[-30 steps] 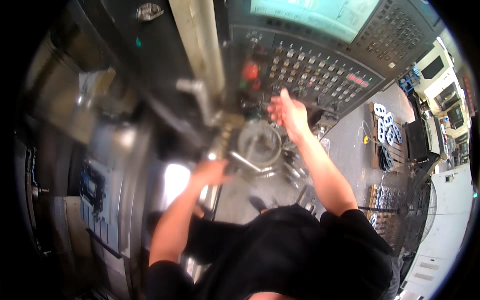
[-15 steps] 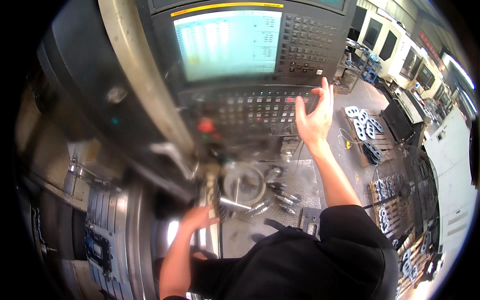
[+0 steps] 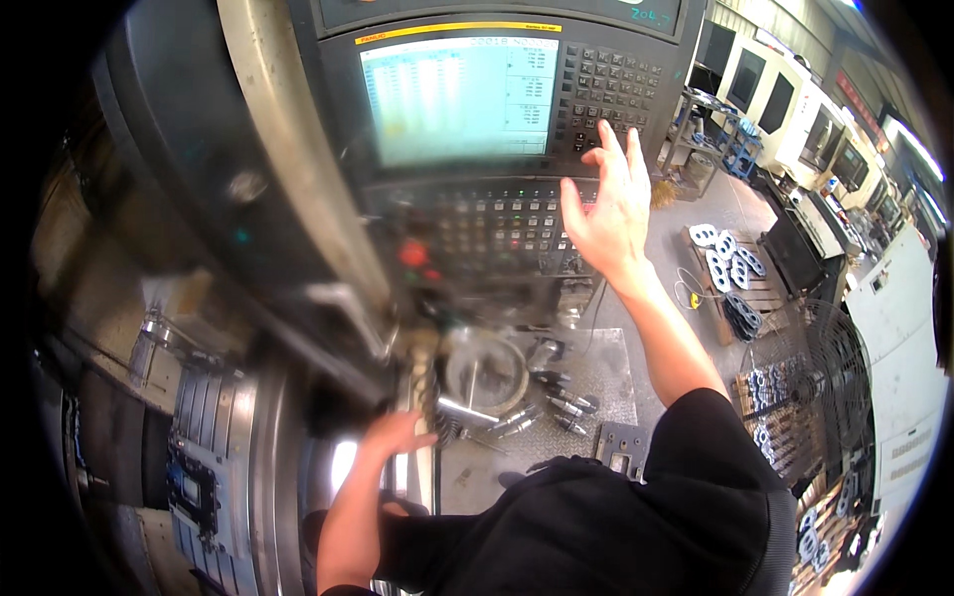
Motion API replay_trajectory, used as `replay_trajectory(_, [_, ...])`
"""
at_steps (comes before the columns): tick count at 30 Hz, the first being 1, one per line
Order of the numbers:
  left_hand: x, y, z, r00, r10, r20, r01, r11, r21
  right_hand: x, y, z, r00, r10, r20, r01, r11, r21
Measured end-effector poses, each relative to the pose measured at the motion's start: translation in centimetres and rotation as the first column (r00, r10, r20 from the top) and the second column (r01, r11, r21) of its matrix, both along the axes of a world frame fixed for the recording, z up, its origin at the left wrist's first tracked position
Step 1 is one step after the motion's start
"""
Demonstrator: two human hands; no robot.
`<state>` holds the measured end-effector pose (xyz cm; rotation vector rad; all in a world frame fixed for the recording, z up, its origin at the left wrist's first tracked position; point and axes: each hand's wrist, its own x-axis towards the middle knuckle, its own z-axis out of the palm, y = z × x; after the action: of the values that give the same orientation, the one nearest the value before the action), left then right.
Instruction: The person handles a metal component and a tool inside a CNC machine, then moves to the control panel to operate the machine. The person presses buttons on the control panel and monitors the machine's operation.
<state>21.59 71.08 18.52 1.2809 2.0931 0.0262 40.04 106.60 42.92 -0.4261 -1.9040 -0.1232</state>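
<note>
A machine control panel stands in front of me, with a lit screen [image 3: 457,99] at its upper part. Right of the screen is a keypad [image 3: 616,79] of small dark keys. My right hand [image 3: 611,219] is raised over the keypad's lower edge, fingers spread and holding nothing; whether a fingertip touches a key I cannot tell. Below the screen runs a row panel of buttons [image 3: 515,221], partly covered by that hand, with a red knob [image 3: 413,254] at its left. Low down, my left hand [image 3: 396,434] is beside the machine's door edge, fingers stretched out, with nothing visible in it.
Under the panel, a metal plate table [image 3: 606,368] bears a round ring [image 3: 487,372] and several tool holders [image 3: 566,405]. At left, a slotted machine bed [image 3: 214,437] carries a dark fixture. A caged fan [image 3: 805,387] and pallets of metal parts [image 3: 730,253] stand at right.
My right hand has moved left and a little lower, from the keypad's right edge to over its lower keys, fingers spread wider. My left hand has stayed put. The view has shifted slightly.
</note>
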Motion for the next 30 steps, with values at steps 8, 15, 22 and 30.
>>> replay_trajectory(8, [0.6, 0.6, 1.4, 0.999, -0.032, -0.031, 0.033, 0.998, 0.058, -1.2, 0.6, 1.1, 0.995, -0.090, 0.048, 0.089, 0.996, 0.021])
replay_trajectory(15, [0.6, 0.4, 0.8, 0.998, -0.035, -0.048, 0.035, 0.999, -0.010, -1.2, 0.4, 1.1, 0.995, -0.080, 0.051, 0.079, 0.997, 0.025])
replay_trajectory(22, [0.4, 0.2, 0.4, 0.997, -0.023, -0.069, 0.026, 0.999, 0.043, -1.2, 0.6, 1.2, 0.997, -0.061, 0.056, 0.060, 0.998, 0.007])
replay_trajectory(30, [0.4, 0.9, 1.6, 1.000, -0.021, -0.021, 0.020, 0.999, -0.041, -0.2, 0.0, 0.8, 1.000, -0.016, 0.017, 0.016, 0.999, -0.028])
